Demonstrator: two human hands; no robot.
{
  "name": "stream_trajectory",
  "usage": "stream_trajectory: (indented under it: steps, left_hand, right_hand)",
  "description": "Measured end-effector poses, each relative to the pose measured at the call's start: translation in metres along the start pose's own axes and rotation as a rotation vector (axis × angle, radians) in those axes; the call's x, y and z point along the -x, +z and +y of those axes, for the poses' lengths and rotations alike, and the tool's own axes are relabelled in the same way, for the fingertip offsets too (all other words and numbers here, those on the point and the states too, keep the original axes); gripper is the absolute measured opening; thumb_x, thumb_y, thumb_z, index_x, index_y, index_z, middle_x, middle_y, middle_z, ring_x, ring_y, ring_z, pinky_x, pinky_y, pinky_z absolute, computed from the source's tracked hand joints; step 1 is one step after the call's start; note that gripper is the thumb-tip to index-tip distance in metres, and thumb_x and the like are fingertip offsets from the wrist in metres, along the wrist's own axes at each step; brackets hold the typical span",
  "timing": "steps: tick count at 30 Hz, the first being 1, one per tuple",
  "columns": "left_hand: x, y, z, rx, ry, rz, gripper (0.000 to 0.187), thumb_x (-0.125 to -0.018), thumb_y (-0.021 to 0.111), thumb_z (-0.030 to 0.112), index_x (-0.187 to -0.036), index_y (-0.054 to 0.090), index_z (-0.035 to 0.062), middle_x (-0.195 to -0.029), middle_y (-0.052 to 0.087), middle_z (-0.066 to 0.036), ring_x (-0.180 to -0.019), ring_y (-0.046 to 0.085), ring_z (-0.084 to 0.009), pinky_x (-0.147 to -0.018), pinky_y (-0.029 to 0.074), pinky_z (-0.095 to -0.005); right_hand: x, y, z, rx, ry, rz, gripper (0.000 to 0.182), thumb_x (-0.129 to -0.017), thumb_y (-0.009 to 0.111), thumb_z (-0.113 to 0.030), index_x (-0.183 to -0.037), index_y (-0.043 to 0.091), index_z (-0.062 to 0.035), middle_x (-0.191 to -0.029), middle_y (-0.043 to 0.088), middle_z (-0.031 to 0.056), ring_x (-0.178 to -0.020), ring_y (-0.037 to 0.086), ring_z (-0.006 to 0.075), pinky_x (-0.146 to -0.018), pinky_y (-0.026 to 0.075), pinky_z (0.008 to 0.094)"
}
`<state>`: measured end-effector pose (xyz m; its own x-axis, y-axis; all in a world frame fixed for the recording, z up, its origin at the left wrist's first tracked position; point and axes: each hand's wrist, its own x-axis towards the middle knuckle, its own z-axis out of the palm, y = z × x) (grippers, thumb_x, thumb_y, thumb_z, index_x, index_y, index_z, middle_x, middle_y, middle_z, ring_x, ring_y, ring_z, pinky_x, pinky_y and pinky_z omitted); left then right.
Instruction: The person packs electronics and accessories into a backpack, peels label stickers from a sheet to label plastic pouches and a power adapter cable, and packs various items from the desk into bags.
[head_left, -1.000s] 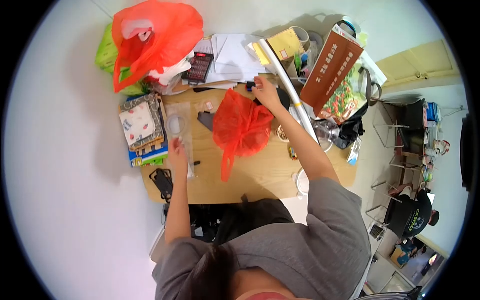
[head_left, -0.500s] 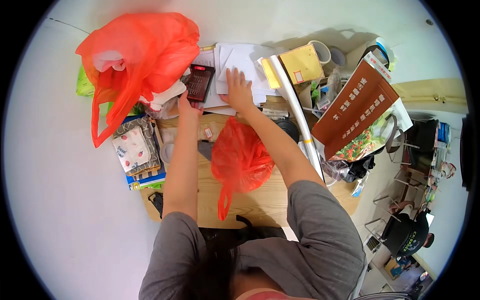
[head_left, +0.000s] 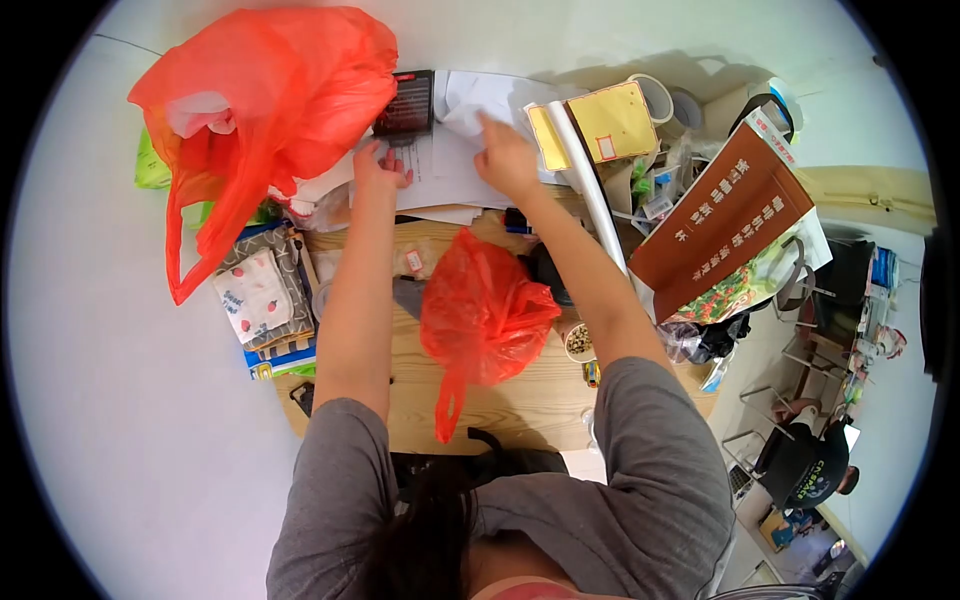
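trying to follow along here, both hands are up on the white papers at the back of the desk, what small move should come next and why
Probably lift the top sheet: the right hand pinches the white paper stack while the left hand lies flat on it beside the black calculator.

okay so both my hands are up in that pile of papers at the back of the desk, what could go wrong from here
Your left hand sits by the calculator, which lies at the edge of the paper pile; shifting sheets might slide it off. Your right hand lifts paper beside the white tube, which could roll if bumped. Your forearms reach past the small red bag, so drawing back may drag it.
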<state>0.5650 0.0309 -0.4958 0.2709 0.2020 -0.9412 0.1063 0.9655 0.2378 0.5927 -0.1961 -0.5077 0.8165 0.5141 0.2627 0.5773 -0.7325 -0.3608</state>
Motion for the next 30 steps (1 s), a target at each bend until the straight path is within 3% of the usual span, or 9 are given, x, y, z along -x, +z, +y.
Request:
stream_trajectory:
  steps: [1,4,5,13,16,19,23,26,30]
  left_hand:
    - [-0.001,0.002,-0.003,-0.010,0.115,-0.117,0.050,-0.071,0.065,0.023,-0.113,0.045,0.0061,-0.111,0.043,-0.004,-0.100,0.041,-0.0220,-0.094,0.025,-0.0478]
    - [-0.001,0.019,0.004,-0.105,0.096,-0.094,0.047,-0.071,0.067,0.023,-0.112,0.046,0.0111,-0.106,0.043,-0.004,-0.097,0.040,-0.0220,-0.091,0.029,-0.0449]
    - [0.001,0.018,0.002,-0.299,0.260,-0.130,0.048,-0.071,0.068,0.023,-0.113,0.047,0.0162,-0.103,0.042,-0.005,-0.095,0.039,-0.0218,-0.086,0.033,-0.0415]
    - [-0.019,0.031,0.013,-0.130,0.162,0.004,0.045,-0.069,0.072,0.025,-0.105,0.049,0.0123,-0.097,0.041,-0.005,-0.088,0.040,-0.0188,-0.075,0.036,-0.0346]
    - [-0.016,0.034,0.019,-0.221,0.112,-0.056,0.048,-0.069,0.074,0.026,-0.105,0.049,0.0086,-0.095,0.046,-0.006,-0.092,0.044,-0.0200,-0.078,0.040,-0.0352]
    - [-0.018,0.040,0.013,-0.179,0.145,-0.196,0.047,-0.071,0.074,0.026,-0.108,0.051,0.0078,-0.100,0.051,-0.007,-0.101,0.047,-0.0230,-0.085,0.042,-0.0406]
    - [-0.032,0.031,0.017,-0.247,0.296,-0.376,0.046,-0.076,0.070,0.026,-0.113,0.050,0.0080,-0.115,0.051,-0.009,-0.109,0.048,-0.0271,-0.095,0.039,-0.0483]
    - [-0.013,0.023,0.021,-0.150,0.299,-0.470,0.043,-0.081,0.065,0.028,-0.115,0.049,0.0082,-0.113,0.053,-0.008,-0.109,0.047,-0.0254,-0.090,0.042,-0.0463]
    - [-0.028,0.011,0.057,-0.365,0.610,-0.473,0.037,-0.087,0.055,0.029,-0.118,0.049,0.0095,-0.111,0.055,-0.006,-0.104,0.051,-0.0205,-0.084,0.046,-0.0383]
  right_hand:
    - [-0.003,-0.006,0.005,-0.162,0.175,-0.007,0.081,-0.063,0.071,-0.021,-0.134,0.035,-0.0046,-0.124,0.051,0.0157,-0.117,0.046,0.0304,-0.085,0.045,0.0491]
    - [0.011,-0.008,0.017,-0.183,-0.040,0.026,0.084,-0.064,0.071,-0.024,-0.136,0.031,-0.0080,-0.131,0.045,0.0144,-0.122,0.041,0.0309,-0.086,0.045,0.0508]
    - [0.016,-0.006,0.016,-0.086,-0.065,-0.013,0.085,-0.064,0.073,-0.024,-0.137,0.031,-0.0099,-0.133,0.042,0.0135,-0.123,0.040,0.0308,-0.087,0.044,0.0489]
    - [-0.008,-0.033,-0.010,0.169,-0.172,-0.339,0.099,-0.059,0.077,-0.022,-0.141,0.022,-0.0191,-0.141,0.031,0.0100,-0.128,0.033,0.0305,-0.095,0.039,0.0503]
    - [-0.001,-0.026,-0.018,0.203,-0.232,-0.259,0.095,-0.060,0.076,-0.017,-0.140,0.025,-0.0195,-0.141,0.032,0.0103,-0.128,0.034,0.0304,-0.096,0.038,0.0503]
    - [0.011,0.009,-0.008,0.220,-0.273,0.033,0.088,-0.063,0.070,-0.008,-0.139,0.029,-0.0197,-0.140,0.033,0.0108,-0.127,0.035,0.0300,-0.097,0.037,0.0480]
    - [0.013,0.001,0.010,0.051,-0.051,0.015,0.056,-0.079,0.051,-0.010,-0.133,0.040,-0.0208,-0.131,0.043,0.0162,-0.120,0.043,0.0329,-0.095,0.038,0.0478]
    - [0.024,0.030,0.027,0.213,-0.160,0.052,0.051,-0.083,0.046,-0.013,-0.132,0.041,-0.0206,-0.128,0.045,0.0189,-0.116,0.046,0.0360,-0.090,0.042,0.0489]
    - [0.018,0.037,-0.023,0.293,-0.235,0.050,0.048,-0.081,0.047,-0.014,-0.129,0.046,-0.0185,-0.124,0.050,0.0195,-0.106,0.053,0.0384,-0.079,0.047,0.0511]
